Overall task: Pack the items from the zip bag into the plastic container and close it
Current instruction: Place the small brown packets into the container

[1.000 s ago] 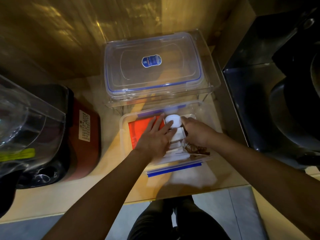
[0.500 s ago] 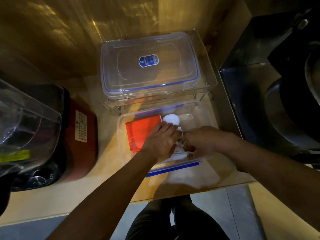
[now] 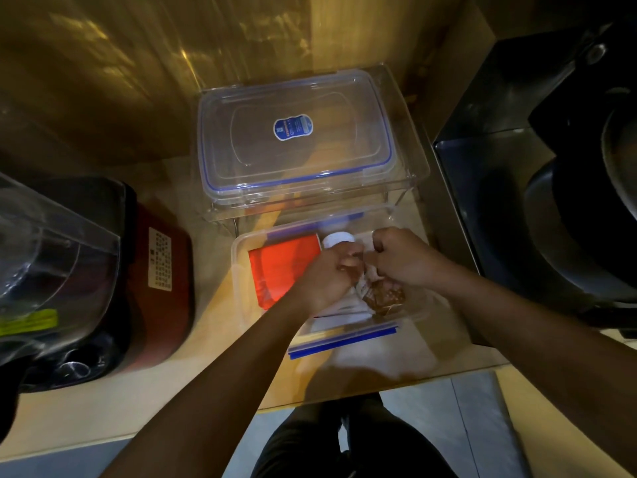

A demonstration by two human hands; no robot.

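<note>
Both hands [image 3: 327, 270] [image 3: 403, 260], fingers clamped on a packet [image 3: 382, 294], fill the container's [image 3: 241, 270] right half.

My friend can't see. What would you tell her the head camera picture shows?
Two hands, the left hand and right hand, are bunched together over an open plastic container, handling a brown packet. An orange packet and a white cap sit inside; its lid waits on a clear rack behind.
</note>
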